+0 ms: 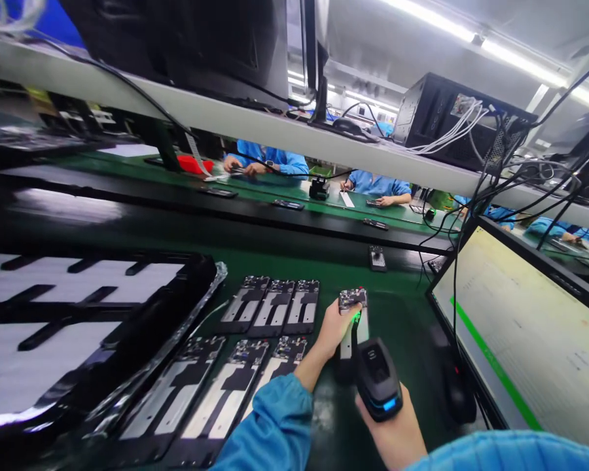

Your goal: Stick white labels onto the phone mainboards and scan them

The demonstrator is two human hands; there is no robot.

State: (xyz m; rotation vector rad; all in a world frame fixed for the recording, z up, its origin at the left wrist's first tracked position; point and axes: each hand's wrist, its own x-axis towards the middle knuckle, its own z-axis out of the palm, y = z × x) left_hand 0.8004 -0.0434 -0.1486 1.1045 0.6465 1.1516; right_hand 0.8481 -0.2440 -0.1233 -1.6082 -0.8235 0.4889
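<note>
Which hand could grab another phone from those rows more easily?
Probably the left hand: it's nearer the rows of phones, though it's holding a phone. The right hand grips the scanner.

Black scanner [377, 371], blue light lit, pointed at opened phone [363, 326], circuitry exposed.

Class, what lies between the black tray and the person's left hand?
In the head view, six opened phones lie in two rows of three between the black tray and the left hand.

Black scanner [377, 374], blue sleeves [281, 415]
</note>
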